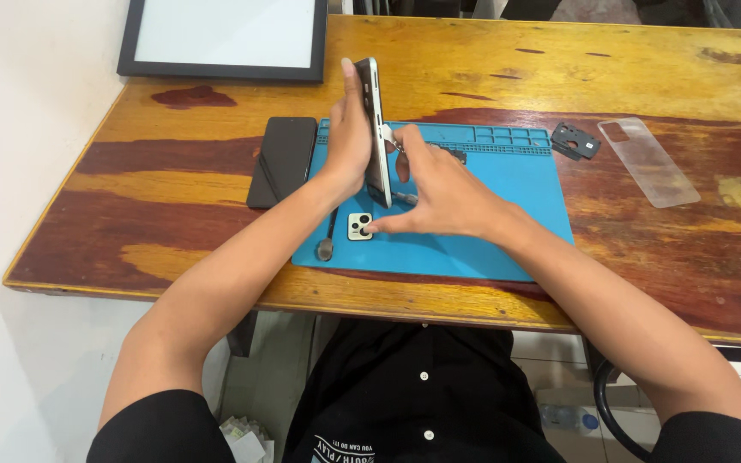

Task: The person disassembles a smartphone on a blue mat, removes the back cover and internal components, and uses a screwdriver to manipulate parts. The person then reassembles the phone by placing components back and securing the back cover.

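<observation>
Phone [376, 129] stands on edge in your left hand [349, 141], fingers wrapped round its back, bottom end down on the blue repair mat [490, 223]. Keep that grip firm and the phone upright so it doesn't slide while the other hand works. Your right hand [443, 193] is spread narrow, thumb and fingertip pressing the small square camera module [360, 226] on the mat just below the phone; it holds nothing else that shows. Pinch the module by its edges and keep off the lenses. A metal pry tool [328, 240] lies under your left wrist, a dark panel [282, 160] left of that hand, and a black bracket [575, 141] and clear case [647, 161] well right. Hidden: the phone's open face, its lower end behind your right fingers, and whatever metal bit glints there.
</observation>
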